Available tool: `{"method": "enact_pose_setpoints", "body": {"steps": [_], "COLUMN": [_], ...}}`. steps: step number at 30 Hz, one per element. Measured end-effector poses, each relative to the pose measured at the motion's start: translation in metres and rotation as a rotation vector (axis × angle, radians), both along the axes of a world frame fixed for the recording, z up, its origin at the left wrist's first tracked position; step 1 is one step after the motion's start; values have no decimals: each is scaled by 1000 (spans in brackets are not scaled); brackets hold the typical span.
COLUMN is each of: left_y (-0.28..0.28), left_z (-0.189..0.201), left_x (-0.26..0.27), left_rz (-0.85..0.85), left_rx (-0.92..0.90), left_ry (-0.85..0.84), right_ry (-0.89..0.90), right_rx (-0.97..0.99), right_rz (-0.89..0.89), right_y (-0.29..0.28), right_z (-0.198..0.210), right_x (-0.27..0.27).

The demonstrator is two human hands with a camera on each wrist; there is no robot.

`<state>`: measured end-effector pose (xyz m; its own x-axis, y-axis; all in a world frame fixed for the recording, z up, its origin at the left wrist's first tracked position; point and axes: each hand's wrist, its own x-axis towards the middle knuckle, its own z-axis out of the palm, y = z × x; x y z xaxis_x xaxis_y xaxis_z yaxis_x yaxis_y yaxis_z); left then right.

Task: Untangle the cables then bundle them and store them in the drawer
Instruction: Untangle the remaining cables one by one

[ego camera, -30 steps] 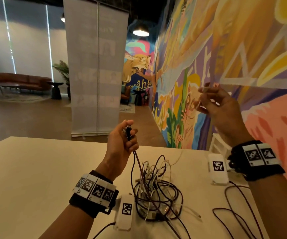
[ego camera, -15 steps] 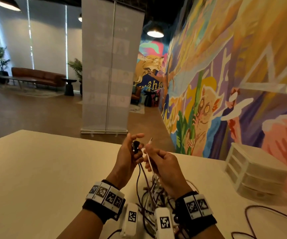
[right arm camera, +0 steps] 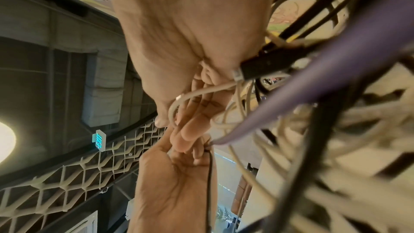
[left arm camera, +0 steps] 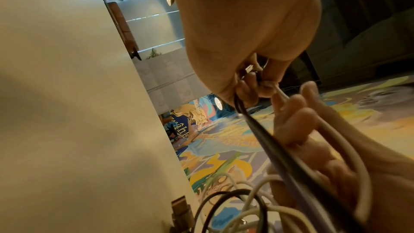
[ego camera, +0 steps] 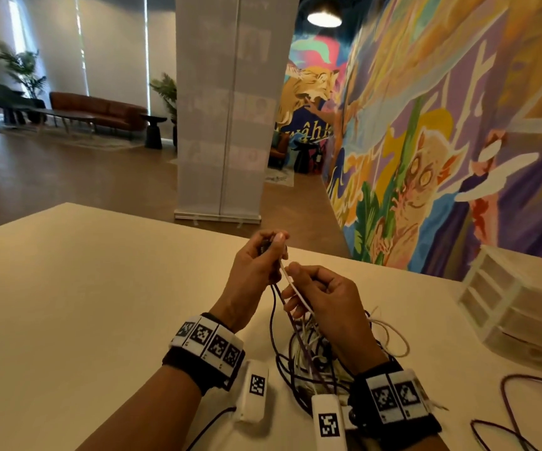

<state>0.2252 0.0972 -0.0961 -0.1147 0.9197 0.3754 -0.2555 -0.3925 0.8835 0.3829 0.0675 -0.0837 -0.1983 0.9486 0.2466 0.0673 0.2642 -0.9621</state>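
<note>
Untangling in hand; my left hand (ego camera: 252,275) pinches dark cable ends (ego camera: 272,307); right hand (ego camera: 323,297) pinches the white cable (ego camera: 290,283) above the tangle (ego camera: 308,359) at 6 o'clock; drawer unit (ego camera: 517,307) at 3; next, I judge, draw white free.

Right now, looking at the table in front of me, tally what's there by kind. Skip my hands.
Cable tangle: 1
Loose purple cable, right of the tangle: 1
Drawer unit: 1
White tagged boxes: 2
Total: 5
</note>
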Motion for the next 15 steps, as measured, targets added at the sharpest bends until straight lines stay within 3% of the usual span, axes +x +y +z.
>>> {"method": "enact_pose_setpoints", "body": {"steps": [3, 7, 9, 12, 15], "left_y": [1, 5, 7, 7, 8], "left_z": [-4, -3, 2, 8, 12], "left_x": [-1, 1, 2, -6, -20], "left_rz": [135, 152, 139, 133, 145], "left_rx": [-42, -98, -102, -116, -144], "left_ry": [-7, -111, -175, -311, -459], "right_ry": [-26, -50, -150, -482, -425], "right_rx": [16, 228, 291, 251, 295], "right_rz": [35, -116, -188, -203, -291], "right_y": [-6, -6, -2, 3, 6], "right_z": [4, 13, 14, 13, 30], "right_x": [7, 24, 33, 45, 68]}}
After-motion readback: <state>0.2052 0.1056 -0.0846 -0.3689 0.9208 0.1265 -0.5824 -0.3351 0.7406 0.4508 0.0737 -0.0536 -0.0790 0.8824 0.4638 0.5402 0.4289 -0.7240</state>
